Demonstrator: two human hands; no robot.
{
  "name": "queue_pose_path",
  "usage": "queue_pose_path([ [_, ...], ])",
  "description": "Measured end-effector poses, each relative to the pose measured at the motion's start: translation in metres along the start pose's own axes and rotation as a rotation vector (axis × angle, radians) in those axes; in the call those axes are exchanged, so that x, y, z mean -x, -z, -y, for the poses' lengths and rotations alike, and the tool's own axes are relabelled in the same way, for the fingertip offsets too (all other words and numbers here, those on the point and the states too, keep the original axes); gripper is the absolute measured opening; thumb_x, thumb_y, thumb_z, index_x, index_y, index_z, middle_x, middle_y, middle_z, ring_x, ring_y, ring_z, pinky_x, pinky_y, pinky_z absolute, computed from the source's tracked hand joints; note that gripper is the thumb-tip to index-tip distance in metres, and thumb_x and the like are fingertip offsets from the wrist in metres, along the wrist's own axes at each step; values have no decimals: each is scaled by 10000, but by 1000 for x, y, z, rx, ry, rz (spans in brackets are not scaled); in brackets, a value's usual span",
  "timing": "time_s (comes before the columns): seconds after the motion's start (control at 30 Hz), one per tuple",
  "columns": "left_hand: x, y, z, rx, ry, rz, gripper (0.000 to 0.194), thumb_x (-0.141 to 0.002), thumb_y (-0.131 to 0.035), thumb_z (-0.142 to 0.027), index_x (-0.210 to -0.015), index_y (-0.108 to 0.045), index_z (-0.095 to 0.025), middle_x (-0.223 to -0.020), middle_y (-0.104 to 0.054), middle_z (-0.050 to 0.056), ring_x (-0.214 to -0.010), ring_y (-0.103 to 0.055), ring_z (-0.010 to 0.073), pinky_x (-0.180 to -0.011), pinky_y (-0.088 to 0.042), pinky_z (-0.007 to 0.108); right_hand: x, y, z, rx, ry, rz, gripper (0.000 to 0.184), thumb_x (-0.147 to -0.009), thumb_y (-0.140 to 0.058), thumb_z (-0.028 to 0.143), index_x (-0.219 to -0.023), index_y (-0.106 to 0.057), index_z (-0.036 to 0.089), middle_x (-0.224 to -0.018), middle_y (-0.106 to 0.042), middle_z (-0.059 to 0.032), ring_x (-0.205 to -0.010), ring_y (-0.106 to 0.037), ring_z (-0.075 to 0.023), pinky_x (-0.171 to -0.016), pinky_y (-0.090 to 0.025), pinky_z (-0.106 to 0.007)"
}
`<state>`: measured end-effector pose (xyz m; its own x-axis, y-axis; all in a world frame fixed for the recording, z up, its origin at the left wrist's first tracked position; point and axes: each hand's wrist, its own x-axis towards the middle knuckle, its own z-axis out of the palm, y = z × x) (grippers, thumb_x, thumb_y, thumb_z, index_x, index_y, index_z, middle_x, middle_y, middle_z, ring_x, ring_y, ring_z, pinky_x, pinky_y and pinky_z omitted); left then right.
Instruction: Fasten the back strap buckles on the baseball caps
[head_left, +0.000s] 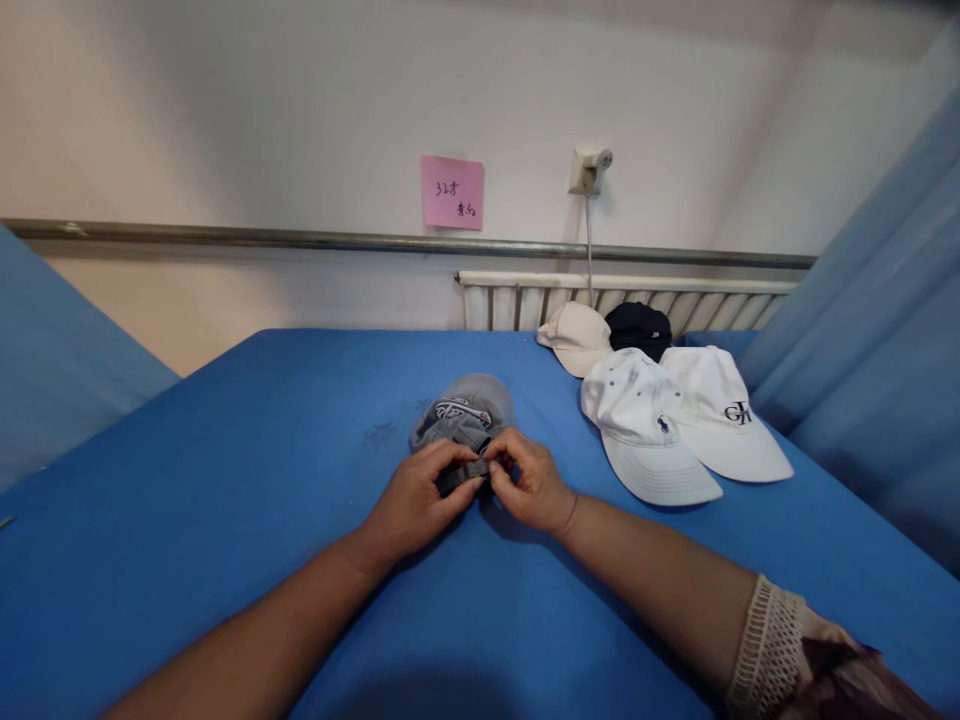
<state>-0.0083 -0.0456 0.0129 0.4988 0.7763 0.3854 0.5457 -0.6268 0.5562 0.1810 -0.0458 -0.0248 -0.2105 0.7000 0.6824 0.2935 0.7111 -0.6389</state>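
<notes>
A grey denim cap (465, 408) with white lettering lies on the blue-covered table (247, 480), its back toward me. My left hand (416, 500) and my right hand (529, 482) meet at the cap's rear strap (472, 470). Both hands pinch that strap between thumb and fingers. The cap's brim is hidden on its far side.
Several other caps sit at the right: two white ones (645, 425) (720, 410), a beige one (577, 335) and a dark one (639, 326). Blue curtains (870, 330) flank the table. A radiator (517, 300), rail, pink note (451, 192) and wall socket lie behind.
</notes>
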Motion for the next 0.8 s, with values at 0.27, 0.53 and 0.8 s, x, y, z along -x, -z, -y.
queue_pose_path([
  [0.27, 0, 0, 0, -8, 0, -21, 134, -848, -641, -255, -971, -647, -204, -901, -665, 13, -839, -619, 169, -763, -470, 298, -1, 0, -1, 40, 3, -2, 156, -794, -497, 102, -888, -569, 205, -792, -575, -11, -703, -553, -150, -657, -447, -269],
  [0.53, 0, 1, -2, 17, 39, -42, 107, -839, -636, -267, -926, -644, -204, -879, -666, 11, -819, -614, 170, -752, -469, 305, 0, 0, -5, 7, -35, -41, 131, -826, -505, 128, -899, -586, 200, -803, -593, -13, -731, -575, -152, -682, -462, -272],
  [0.8, -1, -4, 9, 297, 222, -65, 207, -813, -670, -333, -969, -649, -199, -892, -682, 13, -819, -630, 172, -777, -505, 327, 2, -3, -21, -142, -245, -172, 106, -904, -499, 234, -972, -572, 201, -741, -597, 14, -642, -574, -133, -612, -475, -250],
])
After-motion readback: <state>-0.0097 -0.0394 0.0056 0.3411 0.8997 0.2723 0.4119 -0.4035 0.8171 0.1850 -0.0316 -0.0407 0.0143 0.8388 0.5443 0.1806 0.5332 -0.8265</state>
